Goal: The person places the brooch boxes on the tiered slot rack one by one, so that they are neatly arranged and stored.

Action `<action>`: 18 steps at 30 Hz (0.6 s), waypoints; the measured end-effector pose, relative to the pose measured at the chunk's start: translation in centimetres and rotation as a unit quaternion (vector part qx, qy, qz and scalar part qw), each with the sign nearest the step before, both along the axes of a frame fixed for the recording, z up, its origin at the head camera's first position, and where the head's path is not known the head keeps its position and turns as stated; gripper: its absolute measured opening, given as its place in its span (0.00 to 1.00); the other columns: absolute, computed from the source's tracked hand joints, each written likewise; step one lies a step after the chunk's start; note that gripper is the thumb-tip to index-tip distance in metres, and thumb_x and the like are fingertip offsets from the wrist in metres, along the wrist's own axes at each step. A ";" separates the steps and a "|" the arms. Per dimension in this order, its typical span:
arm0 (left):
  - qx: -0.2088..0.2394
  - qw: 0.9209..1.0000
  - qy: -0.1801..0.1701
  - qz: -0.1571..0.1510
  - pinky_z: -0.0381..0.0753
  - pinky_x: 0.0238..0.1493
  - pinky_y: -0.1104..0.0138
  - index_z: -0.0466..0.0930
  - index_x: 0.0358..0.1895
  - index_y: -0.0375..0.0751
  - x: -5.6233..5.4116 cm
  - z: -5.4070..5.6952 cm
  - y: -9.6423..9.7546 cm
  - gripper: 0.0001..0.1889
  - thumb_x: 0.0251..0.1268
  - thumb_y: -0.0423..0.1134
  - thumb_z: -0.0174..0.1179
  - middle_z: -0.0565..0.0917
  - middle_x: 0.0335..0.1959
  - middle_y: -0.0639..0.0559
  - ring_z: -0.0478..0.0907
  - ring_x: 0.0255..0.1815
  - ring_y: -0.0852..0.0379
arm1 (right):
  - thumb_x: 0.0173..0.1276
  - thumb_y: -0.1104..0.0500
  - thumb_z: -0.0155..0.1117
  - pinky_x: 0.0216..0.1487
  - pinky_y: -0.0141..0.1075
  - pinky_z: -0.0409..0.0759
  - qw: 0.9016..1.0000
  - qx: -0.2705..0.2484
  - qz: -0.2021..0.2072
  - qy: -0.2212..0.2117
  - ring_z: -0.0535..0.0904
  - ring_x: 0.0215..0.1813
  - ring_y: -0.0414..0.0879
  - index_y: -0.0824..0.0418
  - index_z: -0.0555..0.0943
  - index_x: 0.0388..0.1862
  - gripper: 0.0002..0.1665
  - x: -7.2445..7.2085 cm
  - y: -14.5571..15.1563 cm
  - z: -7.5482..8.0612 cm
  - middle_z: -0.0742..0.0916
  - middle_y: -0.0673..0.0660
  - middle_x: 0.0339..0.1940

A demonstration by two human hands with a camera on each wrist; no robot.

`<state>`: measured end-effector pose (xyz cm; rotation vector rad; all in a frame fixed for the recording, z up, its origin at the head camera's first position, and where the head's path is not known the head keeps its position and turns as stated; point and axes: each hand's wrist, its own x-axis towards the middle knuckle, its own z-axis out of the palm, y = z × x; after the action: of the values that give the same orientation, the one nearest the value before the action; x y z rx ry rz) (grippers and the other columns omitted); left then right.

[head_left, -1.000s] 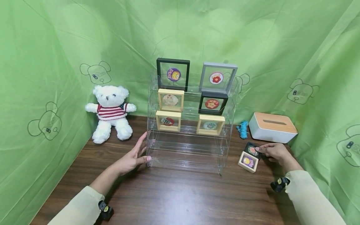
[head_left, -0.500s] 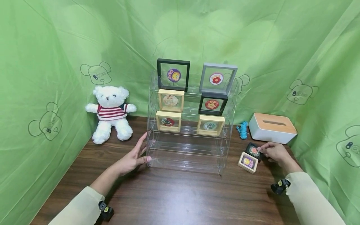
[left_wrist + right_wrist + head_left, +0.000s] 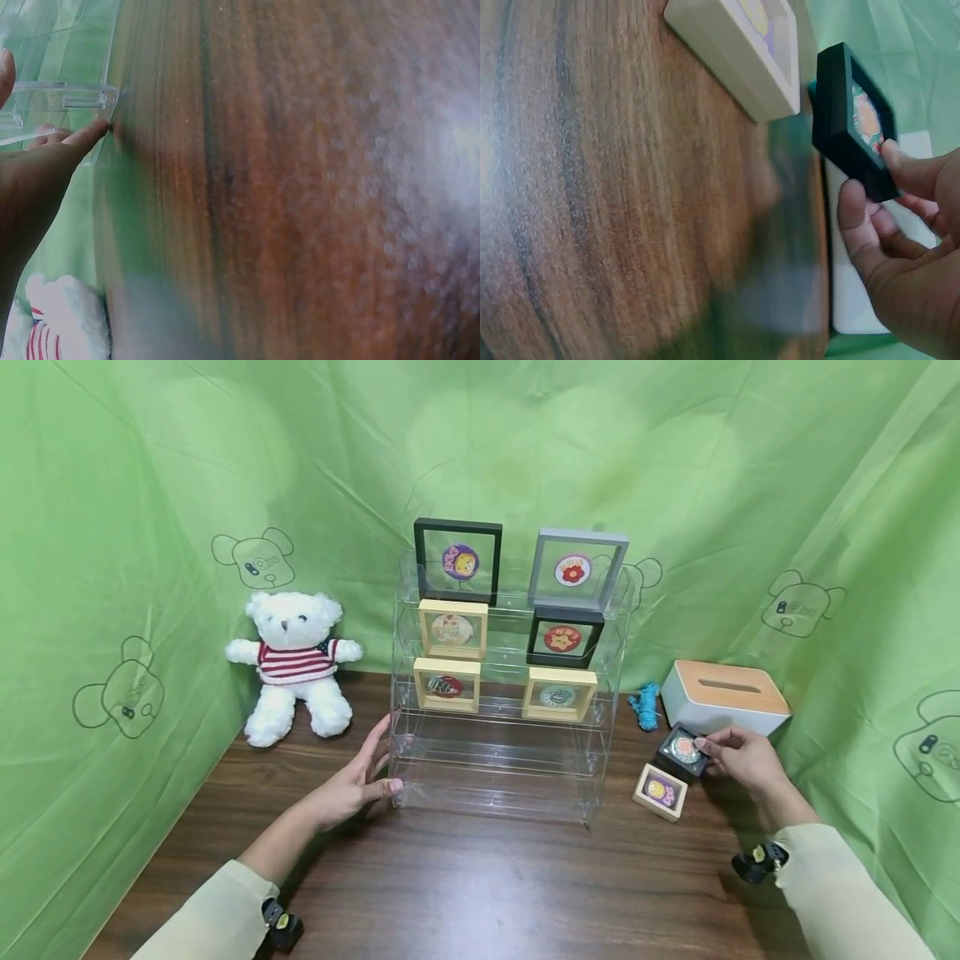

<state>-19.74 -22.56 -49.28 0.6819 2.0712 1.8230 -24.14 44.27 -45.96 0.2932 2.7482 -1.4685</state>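
My right hand (image 3: pixel 752 763) pinches the edge of a small black display frame (image 3: pixel 682 752) with a round picture inside. In the right wrist view that black display frame (image 3: pixel 844 120) is tilted and lifted off the table, thumb on its face. Just in front lies a small wooden display frame (image 3: pixel 660 792) with a purple picture. My left hand (image 3: pixel 348 787) rests against the left side of a clear acrylic tiered stand (image 3: pixel 491 777), fingers mostly straight. In the left wrist view a fingertip touches the clear stand's edge (image 3: pixel 105 97). Several framed pictures stand on its upper three tiers.
A white tissue box (image 3: pixel 723 714) with a wooden lid stands right behind the right hand. Beside it lies a blue bundle of cord (image 3: pixel 645 706). A white teddy bear (image 3: pixel 296 672) sits at the back left. Green curtains (image 3: pixel 510 443) enclose the wooden table (image 3: pixel 465 885).
My right hand has tilted the black display frame up and lifted it away from the wooden one, slightly back and to the right. The left hand stays against the stand.
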 end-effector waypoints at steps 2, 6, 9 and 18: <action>0.004 1.000 0.004 -0.001 0.48 0.84 0.32 0.25 0.92 0.58 0.0 -0.1 0.0 0.58 0.80 0.30 0.65 0.38 0.92 0.28 0.35 0.90 0.18 | 0.81 0.58 0.71 0.39 0.39 0.94 0.999 -0.002 0.001 0.032 0.88 0.31 0.38 0.74 0.82 0.50 0.18 0.1 -0.3 0.3 0.88 0.42 0.32; 0.004 1.000 0.009 -0.001 0.48 0.83 0.31 0.25 0.92 0.56 0.0 -0.1 0.0 0.58 0.80 0.30 0.64 0.37 0.91 0.26 0.34 0.90 0.17 | 0.79 0.56 0.74 0.37 0.35 0.92 0.996 0.001 0.007 0.088 0.90 0.30 0.37 0.72 0.83 0.52 0.19 0.7 -1.0 1.8 0.89 0.36 0.30; -0.001 1.000 0.007 0.000 0.49 0.83 0.33 0.24 0.92 0.56 0.0 -0.1 0.0 0.58 0.80 0.30 0.64 0.38 0.91 0.27 0.35 0.90 0.17 | 0.78 0.56 0.76 0.34 0.29 0.89 0.992 -0.001 0.011 0.129 0.90 0.31 0.35 0.68 0.85 0.52 0.16 1.3 -1.8 3.4 0.91 0.33 0.30; 0.001 1.000 0.005 0.001 0.47 0.83 0.31 0.24 0.92 0.55 0.0 -0.2 -0.1 0.58 0.80 0.31 0.64 0.37 0.91 0.25 0.34 0.89 0.16 | 0.71 0.71 0.77 0.37 0.21 0.84 0.962 -0.058 0.043 0.264 0.89 0.40 0.28 0.70 0.88 0.50 0.11 3.3 -6.0 8.1 0.93 0.33 0.44</action>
<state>-19.71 -22.66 -49.48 0.6895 2.0777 1.8260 -20.87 38.24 -37.82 -0.2592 2.9776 -1.9079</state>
